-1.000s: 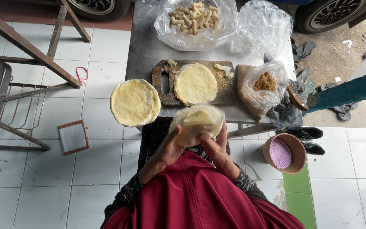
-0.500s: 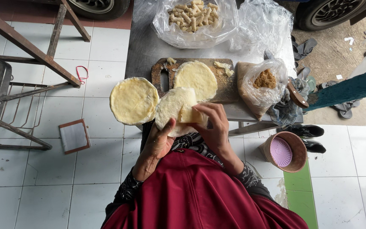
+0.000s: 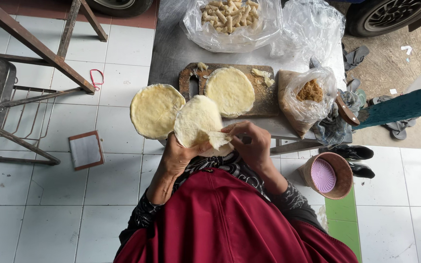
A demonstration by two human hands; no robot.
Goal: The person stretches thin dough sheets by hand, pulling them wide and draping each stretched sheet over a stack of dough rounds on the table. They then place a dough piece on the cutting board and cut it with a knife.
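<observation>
A round dough sheet (image 3: pixel 197 122) is gripped from below by the left hand (image 3: pixel 179 157), its lower edge pinched and folded up by the right hand (image 3: pixel 252 146); it is held over the table edge. Three sheets are counted: this, one (image 3: pixel 156 110) just left, one (image 3: pixel 230 91) beyond on the wooden board (image 3: pixel 264 100). Two plastic bags (image 3: pixel 235 22) are seen farther off.
</observation>
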